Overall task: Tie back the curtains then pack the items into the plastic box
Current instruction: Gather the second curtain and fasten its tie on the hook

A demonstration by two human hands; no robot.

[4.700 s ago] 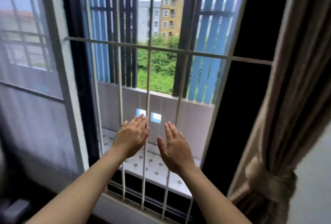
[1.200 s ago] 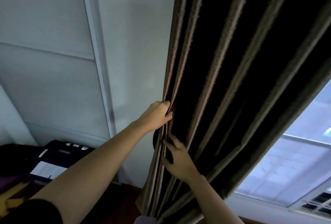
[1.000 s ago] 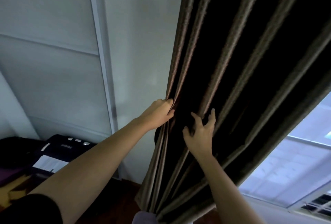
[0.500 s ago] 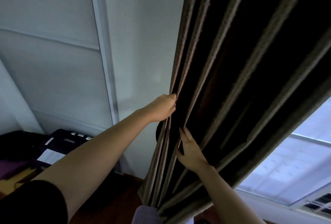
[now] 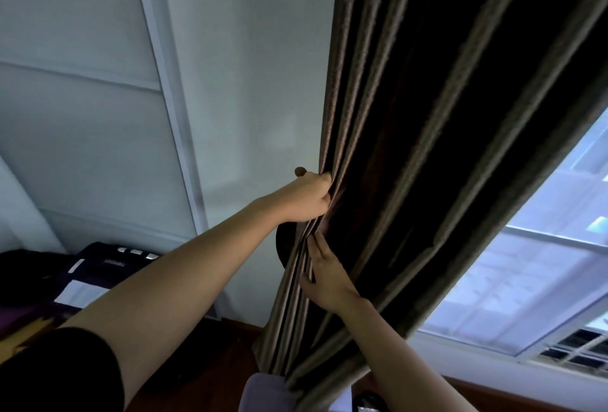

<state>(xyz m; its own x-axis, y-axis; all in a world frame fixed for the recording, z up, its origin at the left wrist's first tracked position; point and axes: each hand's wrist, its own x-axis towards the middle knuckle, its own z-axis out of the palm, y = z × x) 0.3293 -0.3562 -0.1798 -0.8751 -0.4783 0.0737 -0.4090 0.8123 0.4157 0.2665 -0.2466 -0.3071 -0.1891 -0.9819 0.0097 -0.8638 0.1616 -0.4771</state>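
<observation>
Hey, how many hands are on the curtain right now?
2. The left hand grips the gathered edge of the curtain beside the wall; the right hand rests on the folds just below it. Neither is hidden.

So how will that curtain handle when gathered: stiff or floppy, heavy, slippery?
Probably floppy: the curtain bunches into soft folds in the grip of the left hand. Likely fairly heavy, as the thick cloth hangs straight. Its coarse weave probably won't slip against the right hand.
</observation>
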